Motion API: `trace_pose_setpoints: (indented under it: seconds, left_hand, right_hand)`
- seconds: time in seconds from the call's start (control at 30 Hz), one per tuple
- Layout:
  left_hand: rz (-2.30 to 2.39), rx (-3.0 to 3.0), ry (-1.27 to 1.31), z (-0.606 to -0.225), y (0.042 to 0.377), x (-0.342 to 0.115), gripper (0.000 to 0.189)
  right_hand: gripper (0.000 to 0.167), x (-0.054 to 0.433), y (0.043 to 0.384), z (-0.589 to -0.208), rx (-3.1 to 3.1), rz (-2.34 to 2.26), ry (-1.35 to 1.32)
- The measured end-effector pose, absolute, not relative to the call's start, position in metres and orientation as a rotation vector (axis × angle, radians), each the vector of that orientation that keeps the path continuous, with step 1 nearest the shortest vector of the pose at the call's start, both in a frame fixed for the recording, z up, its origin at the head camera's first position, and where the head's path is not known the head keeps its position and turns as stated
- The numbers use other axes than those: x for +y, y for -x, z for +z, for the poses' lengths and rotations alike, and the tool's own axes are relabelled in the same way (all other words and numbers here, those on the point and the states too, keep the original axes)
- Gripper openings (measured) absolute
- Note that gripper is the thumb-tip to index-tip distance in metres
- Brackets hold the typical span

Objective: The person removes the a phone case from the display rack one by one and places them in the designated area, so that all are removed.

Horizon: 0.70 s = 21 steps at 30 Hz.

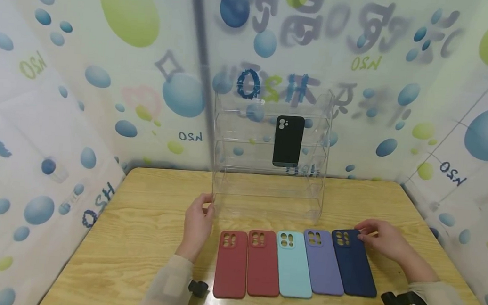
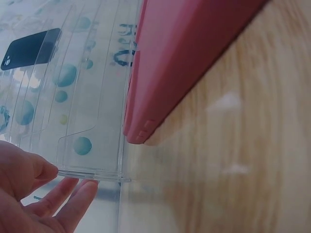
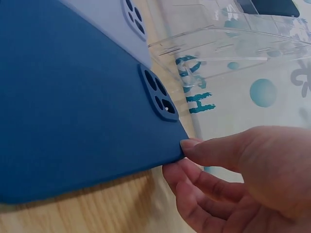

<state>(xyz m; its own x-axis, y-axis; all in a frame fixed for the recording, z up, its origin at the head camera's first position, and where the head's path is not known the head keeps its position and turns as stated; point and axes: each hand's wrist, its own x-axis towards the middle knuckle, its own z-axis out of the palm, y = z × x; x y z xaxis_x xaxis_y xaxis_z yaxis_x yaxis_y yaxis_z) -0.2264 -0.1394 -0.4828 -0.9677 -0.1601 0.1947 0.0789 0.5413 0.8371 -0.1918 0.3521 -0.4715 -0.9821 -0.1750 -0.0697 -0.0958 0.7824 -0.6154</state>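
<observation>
A clear acrylic display rack [image 1: 265, 206] with stepped tiers stands on the table, a black phone case [image 1: 288, 141] in an upper tier. My left hand [image 1: 198, 222] holds the rack's left side edge between thumb and fingers, as the left wrist view shows. At the right end of a row of phone cases, my right hand [image 1: 384, 238] pinches the top right corner of a dark blue phone case [image 3: 87, 111]. Beside that case lie a purple phone case [image 1: 325, 267], a light turquoise phone case [image 1: 295, 272] and two red phone cases, one next to the turquoise [image 1: 263, 269] and one at the left end [image 1: 230, 272].
The wooden table [image 1: 145, 230] reaches back to a curtain-like wall [image 1: 154, 94] printed with blue and green ovals and lettering. Similar printed panels close in the left and right sides. Each wrist carries a small black camera mount, such as the right one [image 1: 405, 301].
</observation>
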Motion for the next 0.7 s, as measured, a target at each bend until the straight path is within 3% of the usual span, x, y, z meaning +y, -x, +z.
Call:
trace_pose_setpoints:
  seconds: [0.4,0.7]
  left_hand:
    - [-1.402,-2.527,-0.083,-0.479,0.227,-0.14,0.03]
    - [-1.402,-2.525,-0.066,-0.482,0.226,-0.14,0.03]
  right_hand:
    - [0.012,0.346,0.192,-0.478,2.941,-0.889,0.14]
    - [0.027,0.316,0.187,-0.471,3.161,-0.954,0.086]
